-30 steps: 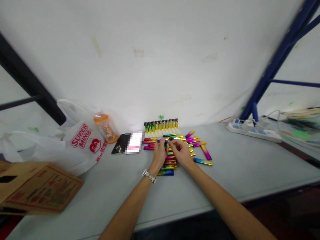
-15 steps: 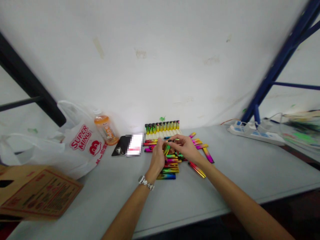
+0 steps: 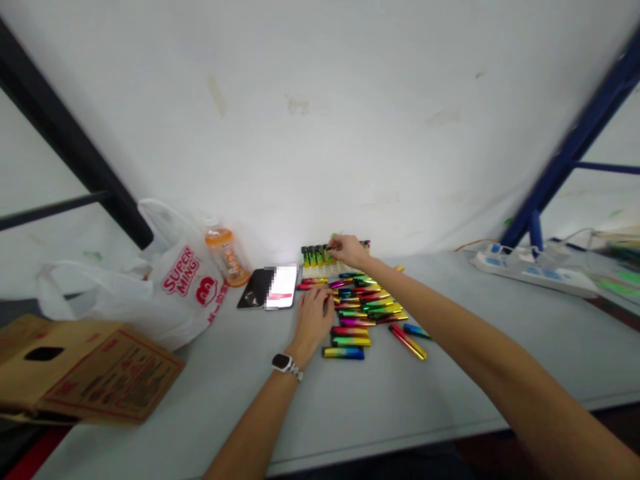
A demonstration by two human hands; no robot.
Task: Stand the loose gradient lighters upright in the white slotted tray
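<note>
My right hand (image 3: 349,249) is over the back row of the white rack (image 3: 315,272), its fingertips pinched on the black top of a lighter that stands there. More shiny lighters (image 3: 313,256) with black tops stand upright in that row; my hand and forearm hide part of it. My left hand (image 3: 315,312), with a watch at the wrist, rests at the left edge of a loose pile of coloured lighters (image 3: 370,305). Its fingers are stretched forward and apart from the thumb, touching the ends of lighters there.
Left of the rack lies a dark phone or tablet (image 3: 256,288) with a bright screen. Behind it stand an orange drink bottle (image 3: 229,257) and a white plastic bag (image 3: 165,307). A cardboard box (image 3: 110,373) is at the near left. A power strip (image 3: 535,272) lies on the right.
My hands were together over the pile, handling a lighter. My right hand has moved up and back to the rack; my left has stayed by the pile. The view has shifted slightly left.
</note>
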